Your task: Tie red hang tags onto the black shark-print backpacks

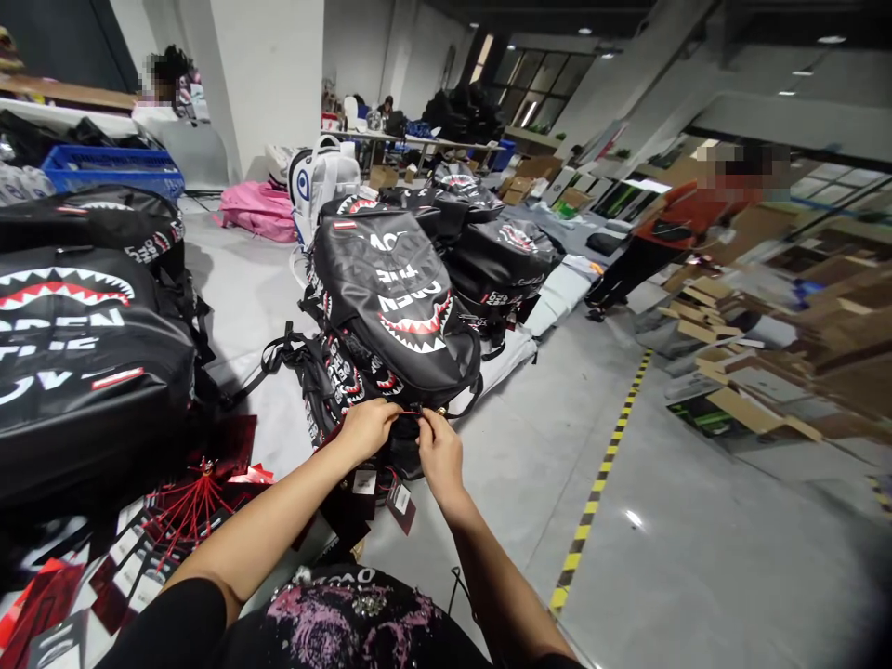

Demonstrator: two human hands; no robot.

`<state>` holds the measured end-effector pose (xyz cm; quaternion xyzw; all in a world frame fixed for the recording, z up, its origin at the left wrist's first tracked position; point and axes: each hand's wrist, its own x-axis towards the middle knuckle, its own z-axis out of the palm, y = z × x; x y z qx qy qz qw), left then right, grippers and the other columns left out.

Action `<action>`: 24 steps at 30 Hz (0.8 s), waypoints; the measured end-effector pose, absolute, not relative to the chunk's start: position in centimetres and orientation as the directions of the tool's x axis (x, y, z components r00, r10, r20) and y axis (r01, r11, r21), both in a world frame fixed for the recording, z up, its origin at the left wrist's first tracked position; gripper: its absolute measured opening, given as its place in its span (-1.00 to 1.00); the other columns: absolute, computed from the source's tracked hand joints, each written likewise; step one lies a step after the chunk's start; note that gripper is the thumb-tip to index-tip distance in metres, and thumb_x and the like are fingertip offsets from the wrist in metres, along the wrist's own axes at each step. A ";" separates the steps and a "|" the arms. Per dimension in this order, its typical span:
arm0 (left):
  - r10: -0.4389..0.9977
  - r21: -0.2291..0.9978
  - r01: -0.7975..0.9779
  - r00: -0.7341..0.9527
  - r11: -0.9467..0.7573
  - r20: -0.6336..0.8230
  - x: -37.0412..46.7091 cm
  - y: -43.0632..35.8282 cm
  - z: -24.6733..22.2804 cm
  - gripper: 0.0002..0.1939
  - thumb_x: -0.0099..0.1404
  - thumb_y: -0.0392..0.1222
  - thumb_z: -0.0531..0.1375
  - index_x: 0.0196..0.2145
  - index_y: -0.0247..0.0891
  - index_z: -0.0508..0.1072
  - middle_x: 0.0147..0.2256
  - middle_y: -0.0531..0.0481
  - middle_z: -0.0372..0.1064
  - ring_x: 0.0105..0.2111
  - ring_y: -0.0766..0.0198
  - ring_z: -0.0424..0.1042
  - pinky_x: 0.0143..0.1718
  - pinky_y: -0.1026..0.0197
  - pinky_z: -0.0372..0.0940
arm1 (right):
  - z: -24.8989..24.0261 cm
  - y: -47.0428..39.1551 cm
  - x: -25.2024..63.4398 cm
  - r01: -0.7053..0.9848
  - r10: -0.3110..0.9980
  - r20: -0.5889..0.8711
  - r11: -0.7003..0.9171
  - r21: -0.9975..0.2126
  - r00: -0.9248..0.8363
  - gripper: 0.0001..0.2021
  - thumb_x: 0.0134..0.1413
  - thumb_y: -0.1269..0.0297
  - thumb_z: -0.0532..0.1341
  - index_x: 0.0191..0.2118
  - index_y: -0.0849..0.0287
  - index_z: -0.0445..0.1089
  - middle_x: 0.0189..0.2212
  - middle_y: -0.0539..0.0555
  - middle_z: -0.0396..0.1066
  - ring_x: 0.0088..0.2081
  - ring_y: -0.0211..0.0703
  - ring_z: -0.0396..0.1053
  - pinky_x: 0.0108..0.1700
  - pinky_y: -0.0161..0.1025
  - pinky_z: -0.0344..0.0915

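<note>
A black backpack [397, 279] with white lettering and a toothy shark mouth print lies in front of me. At its near end, my left hand [369, 432] and my right hand [440, 453] pinch a thin red cord [411, 412] stretched between their fingertips. Dark red hang tags [400, 502] with white labels dangle just below my hands. To my left, a bunch of red tag strings [203, 497] fans out over a heap of more tags [129, 557].
Another black backpack [84, 344] sits at left. More black backpacks [498, 246], a white backpack [334, 172] and a pink bag [257, 212] lie farther back. A person in an orange top [687, 214] stands at right near open cardboard boxes [759, 409]. Striped tape [603, 474] marks the floor.
</note>
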<state>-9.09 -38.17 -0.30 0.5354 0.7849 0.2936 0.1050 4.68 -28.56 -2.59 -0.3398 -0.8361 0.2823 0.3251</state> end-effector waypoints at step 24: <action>0.961 0.483 0.839 -0.275 0.251 -0.022 -8.9 -35.1 2.9 -0.73 0.29 -0.20 0.04 -0.25 -0.11 0.55 -0.28 -0.07 0.54 -0.25 0.13 0.49 -0.25 0.20 0.27 | 0.5 -27.5 6.5 0.549 0.627 0.394 0.779 -0.304 -0.672 -0.69 0.27 0.33 -0.05 -0.15 0.11 0.45 -0.16 0.12 0.40 -0.33 -0.20 0.39 -0.35 -0.29 0.20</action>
